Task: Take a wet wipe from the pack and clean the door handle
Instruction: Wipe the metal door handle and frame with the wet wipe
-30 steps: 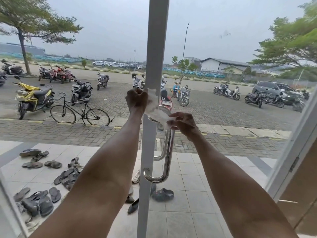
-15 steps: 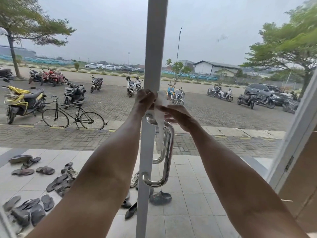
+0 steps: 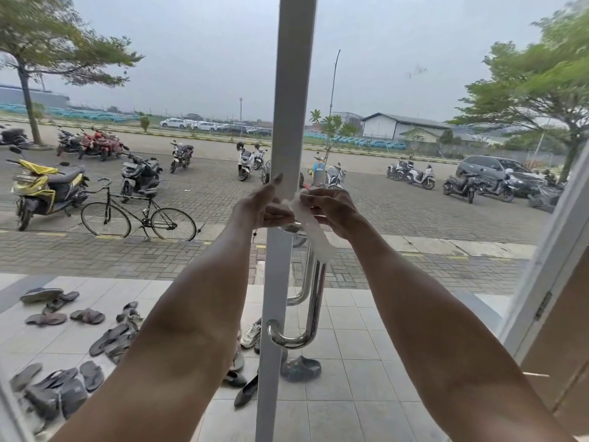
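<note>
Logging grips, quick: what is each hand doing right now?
Left hand: pinching the wet wipe at its upper end.
Right hand: pinching the same wet wipe, just above the door handle.

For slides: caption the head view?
Cleaning step: left hand and right hand pinch a wet wipe at the top of the door handle.

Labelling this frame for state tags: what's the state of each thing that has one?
Handle: upright on the door, lower part bare.
Wipe: bunched into a strip, held at its top, hanging in front of the handle's upper end.
Left hand: pinches wipe.
Right hand: pinches wipe.
</note>
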Motion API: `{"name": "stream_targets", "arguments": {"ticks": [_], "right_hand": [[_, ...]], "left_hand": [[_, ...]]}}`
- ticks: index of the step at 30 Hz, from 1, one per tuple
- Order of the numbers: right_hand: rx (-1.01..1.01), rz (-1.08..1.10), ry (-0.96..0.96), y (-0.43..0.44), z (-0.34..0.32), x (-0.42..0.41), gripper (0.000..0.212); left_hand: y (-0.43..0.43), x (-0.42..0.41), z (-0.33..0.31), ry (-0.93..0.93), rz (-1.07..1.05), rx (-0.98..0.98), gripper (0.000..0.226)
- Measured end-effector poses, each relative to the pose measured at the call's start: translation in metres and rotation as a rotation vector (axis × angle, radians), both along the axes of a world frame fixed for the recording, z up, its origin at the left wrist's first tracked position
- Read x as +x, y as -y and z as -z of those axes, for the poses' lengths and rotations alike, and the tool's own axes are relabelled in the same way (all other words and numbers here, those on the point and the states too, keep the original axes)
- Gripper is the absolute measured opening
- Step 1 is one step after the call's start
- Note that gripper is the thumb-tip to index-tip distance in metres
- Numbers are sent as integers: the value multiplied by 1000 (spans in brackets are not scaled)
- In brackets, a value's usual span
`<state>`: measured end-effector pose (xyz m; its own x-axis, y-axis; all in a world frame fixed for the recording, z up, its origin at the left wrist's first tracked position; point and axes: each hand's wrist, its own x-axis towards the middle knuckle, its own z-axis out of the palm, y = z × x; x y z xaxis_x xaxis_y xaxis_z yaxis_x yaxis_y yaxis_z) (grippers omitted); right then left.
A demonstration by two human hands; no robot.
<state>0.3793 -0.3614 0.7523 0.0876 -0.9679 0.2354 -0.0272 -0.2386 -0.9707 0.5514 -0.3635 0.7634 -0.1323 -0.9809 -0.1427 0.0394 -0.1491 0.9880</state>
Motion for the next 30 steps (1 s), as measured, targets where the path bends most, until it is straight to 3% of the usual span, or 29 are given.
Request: {"name": "stream_targets", "arguments": {"ticks": [3,6,14,21,24,27,30], "right_hand": [[-22,45,-24,-2,-1,5,43],[-73,99,-59,-4,-1,7,57],[-170,164,-74,-2,2,3,20],[-193,189,-104,-6,0,12,24],[-200,164,-103,-9,-3,14,34],[-192,165,-115,-8,-3,11,39],[-204,193,-82,-7,-2,7,35]], "left_hand": [[-6,0,-1,48,97,-93,58],[-9,2,1,-20,77,-152,61],[-12,10,1,-112,-5,-180,46],[-10,6,0,-20,-108,-188,32],[-18,4,-4,13,25,-173,48],[-16,7,-2,-16,-7,-198,69],[-13,14,1,-20,-35,-211,69]]}}
